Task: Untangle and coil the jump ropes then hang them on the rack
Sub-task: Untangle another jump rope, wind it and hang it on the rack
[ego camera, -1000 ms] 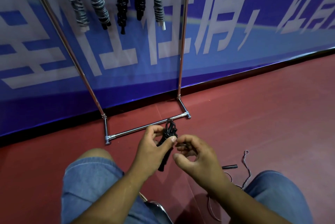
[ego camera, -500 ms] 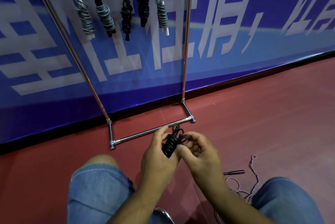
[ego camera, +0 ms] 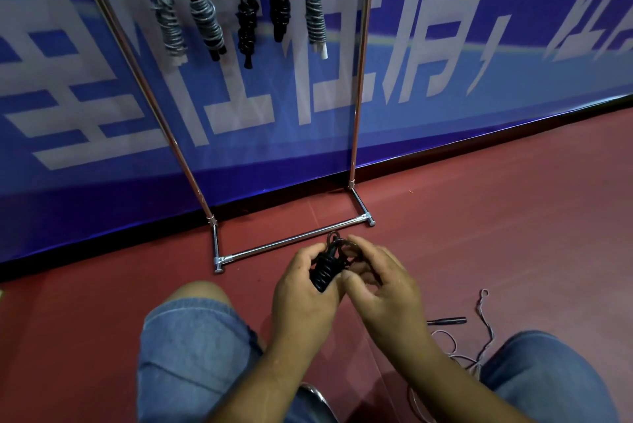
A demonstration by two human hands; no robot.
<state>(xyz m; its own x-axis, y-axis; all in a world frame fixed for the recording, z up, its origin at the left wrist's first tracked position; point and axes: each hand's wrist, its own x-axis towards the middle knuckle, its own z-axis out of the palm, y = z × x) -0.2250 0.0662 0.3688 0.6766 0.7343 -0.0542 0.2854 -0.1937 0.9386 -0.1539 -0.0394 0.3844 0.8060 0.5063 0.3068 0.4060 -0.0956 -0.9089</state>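
A black jump rope (ego camera: 325,266), wound into a tight coil around its handles, sits between my two hands low in the view. My left hand (ego camera: 303,289) grips the coil from the left. My right hand (ego camera: 380,285) has its fingers curled at the coil's top, where a small loop sticks up. Several coiled ropes (ego camera: 246,20), grey and black, hang from the chrome rack (ego camera: 291,242) against the blue banner. A loose grey rope (ego camera: 479,330) with a black handle (ego camera: 447,320) lies on the red floor at the right.
The rack's base bar lies on the floor just beyond my hands. My knees in denim shorts (ego camera: 191,340) frame the hands on both sides. A blue banner wall (ego camera: 445,80) stands behind the rack. Red floor stretches to the right.
My hands have come together around the black rope. The rope now sits as a tighter bundle between them, and the view has tilted down slightly.
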